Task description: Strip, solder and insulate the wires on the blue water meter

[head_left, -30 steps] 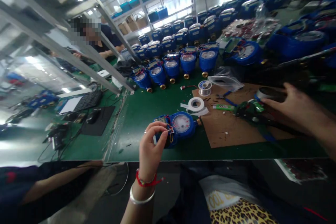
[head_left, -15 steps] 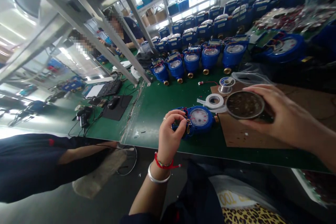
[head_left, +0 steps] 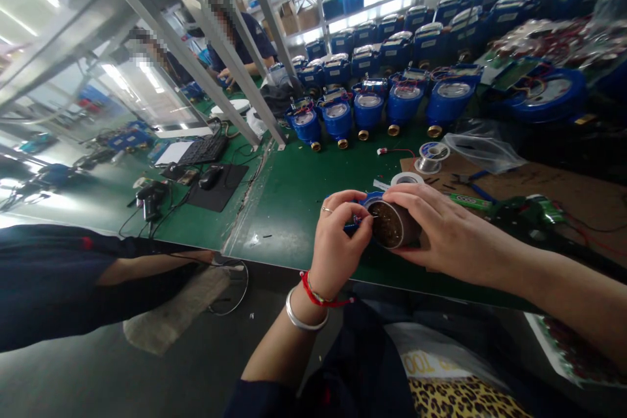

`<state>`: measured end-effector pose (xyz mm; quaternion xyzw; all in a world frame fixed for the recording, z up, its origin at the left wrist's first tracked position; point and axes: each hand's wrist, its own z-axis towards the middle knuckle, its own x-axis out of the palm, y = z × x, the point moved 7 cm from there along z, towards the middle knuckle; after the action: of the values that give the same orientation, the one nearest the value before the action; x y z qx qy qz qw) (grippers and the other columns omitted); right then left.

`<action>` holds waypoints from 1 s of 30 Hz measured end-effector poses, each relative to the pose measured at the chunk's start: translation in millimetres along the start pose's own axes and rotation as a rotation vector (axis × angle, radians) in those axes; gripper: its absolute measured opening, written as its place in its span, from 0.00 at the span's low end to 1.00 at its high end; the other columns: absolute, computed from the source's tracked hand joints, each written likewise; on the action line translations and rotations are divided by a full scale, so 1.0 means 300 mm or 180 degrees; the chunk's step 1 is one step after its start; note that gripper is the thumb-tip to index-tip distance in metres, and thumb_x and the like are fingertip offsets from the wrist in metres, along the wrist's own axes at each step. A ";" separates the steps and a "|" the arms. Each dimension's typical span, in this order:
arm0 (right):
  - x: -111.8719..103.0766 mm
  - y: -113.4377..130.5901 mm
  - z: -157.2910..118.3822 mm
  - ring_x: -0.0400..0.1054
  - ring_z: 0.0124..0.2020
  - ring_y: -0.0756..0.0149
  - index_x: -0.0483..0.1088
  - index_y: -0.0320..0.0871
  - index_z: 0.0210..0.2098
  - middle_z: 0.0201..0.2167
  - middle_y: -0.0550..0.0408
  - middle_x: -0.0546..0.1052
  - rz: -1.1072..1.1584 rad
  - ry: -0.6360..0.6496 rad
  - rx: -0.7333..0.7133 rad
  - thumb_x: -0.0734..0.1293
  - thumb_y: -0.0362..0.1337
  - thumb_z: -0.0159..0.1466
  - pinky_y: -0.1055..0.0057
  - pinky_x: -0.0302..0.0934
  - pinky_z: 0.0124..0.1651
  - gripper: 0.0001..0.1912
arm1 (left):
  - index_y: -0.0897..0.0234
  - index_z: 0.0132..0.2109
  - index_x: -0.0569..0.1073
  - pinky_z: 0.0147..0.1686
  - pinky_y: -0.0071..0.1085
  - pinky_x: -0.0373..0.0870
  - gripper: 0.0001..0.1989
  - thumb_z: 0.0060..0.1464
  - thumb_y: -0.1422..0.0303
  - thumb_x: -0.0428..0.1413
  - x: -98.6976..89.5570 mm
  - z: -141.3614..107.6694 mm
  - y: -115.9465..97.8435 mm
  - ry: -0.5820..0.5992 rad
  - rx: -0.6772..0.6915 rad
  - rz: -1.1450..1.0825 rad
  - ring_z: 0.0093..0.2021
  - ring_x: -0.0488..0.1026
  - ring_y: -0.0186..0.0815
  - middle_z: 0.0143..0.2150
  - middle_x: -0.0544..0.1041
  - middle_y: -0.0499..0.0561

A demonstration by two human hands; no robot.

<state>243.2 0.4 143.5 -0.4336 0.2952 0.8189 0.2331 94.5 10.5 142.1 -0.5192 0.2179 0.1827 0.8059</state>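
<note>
My right hand (head_left: 438,222) is wrapped round a round tin (head_left: 410,228) and tilts its mouth toward my left hand. Brown, crusted stuff with bright flecks fills the tin. Thumb and index finger of my left hand (head_left: 337,245) are pinched on a thin wire, whose end is at the tin's mouth. Beneath both hands lies a blue water meter (head_left: 373,196), mostly covered by the tin and fingers. Just behind the right hand a roll of white tape (head_left: 406,178) shows in part.
Blue meters (head_left: 369,111) with brass ends stand in rows at the back. A solder spool (head_left: 432,157), blue-handled pliers (head_left: 482,191) and a green-marked tube (head_left: 467,202) lie on brown board (head_left: 533,176). At left are a mouse (head_left: 210,176) and a co-worker's arm (head_left: 151,264).
My right hand has brought the tin left and over the meter, up to my left fingers. The left hand stays pinched and has shifted slightly. Pliers and the tube have come into view.
</note>
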 end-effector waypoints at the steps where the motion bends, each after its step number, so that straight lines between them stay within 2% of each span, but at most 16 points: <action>1: 0.002 0.004 0.000 0.58 0.63 0.51 0.56 0.40 0.58 0.58 0.40 0.65 -0.0055 -0.0002 -0.0009 0.69 0.39 0.59 0.54 0.58 0.64 0.32 | 0.62 0.34 0.71 0.55 0.40 0.64 0.04 0.57 0.75 0.56 0.000 0.000 -0.002 -0.0052 0.0036 0.0057 0.53 0.69 0.39 0.49 0.74 0.52; 8: 0.008 0.018 0.002 0.59 0.62 0.52 0.56 0.40 0.58 0.57 0.41 0.66 -0.0172 0.0018 0.0007 0.69 0.39 0.60 0.55 0.57 0.65 0.31 | 0.63 0.34 0.71 0.55 0.40 0.64 0.04 0.56 0.76 0.57 0.003 0.003 -0.016 -0.0297 0.0293 0.0339 0.53 0.68 0.39 0.49 0.74 0.52; 14: 0.004 0.034 0.008 0.60 0.61 0.52 0.55 0.40 0.59 0.56 0.42 0.67 -0.0172 -0.0004 -0.0087 0.68 0.38 0.60 0.54 0.57 0.65 0.30 | 0.63 0.35 0.71 0.55 0.40 0.64 0.05 0.55 0.77 0.57 0.015 0.005 -0.022 -0.0279 0.0438 0.0397 0.54 0.67 0.39 0.50 0.74 0.52; 20: 0.001 0.010 -0.003 0.60 0.61 0.51 0.54 0.42 0.60 0.57 0.42 0.66 -0.0119 -0.0043 0.0030 0.69 0.37 0.59 0.53 0.58 0.64 0.32 | 0.62 0.34 0.71 0.55 0.40 0.64 0.04 0.56 0.75 0.57 0.003 0.005 -0.004 -0.0267 0.0174 0.0186 0.54 0.68 0.38 0.49 0.75 0.52; 25: -0.050 -0.093 -0.053 0.60 0.61 0.51 0.55 0.44 0.61 0.59 0.43 0.66 -0.0020 -0.0311 0.0472 0.70 0.43 0.58 0.54 0.57 0.65 0.35 | 0.63 0.33 0.71 0.54 0.39 0.64 0.05 0.58 0.74 0.55 -0.009 -0.005 0.040 -0.0086 -0.0162 -0.0274 0.53 0.70 0.39 0.50 0.75 0.53; 28: -0.105 -0.221 -0.136 0.61 0.61 0.49 0.53 0.41 0.65 0.59 0.41 0.66 -0.0300 -0.0536 0.1155 0.70 0.50 0.57 0.54 0.57 0.64 0.42 | 0.63 0.33 0.70 0.54 0.38 0.65 0.04 0.58 0.74 0.54 -0.016 -0.013 0.057 -0.0002 -0.0166 -0.0461 0.54 0.70 0.39 0.49 0.75 0.54; 30: -0.145 -0.327 -0.225 0.61 0.60 0.46 0.51 0.38 0.67 0.58 0.38 0.67 -0.0578 -0.0694 0.1719 0.69 0.56 0.56 0.53 0.57 0.63 0.48 | 0.63 0.33 0.70 0.54 0.38 0.65 0.05 0.58 0.74 0.54 -0.022 -0.018 0.067 0.0051 -0.0169 -0.0484 0.53 0.70 0.39 0.48 0.75 0.54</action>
<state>366.8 19.0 122.3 -0.2901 0.4354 0.7283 0.4425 77.6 13.1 128.4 -0.5569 0.1794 0.1226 0.8017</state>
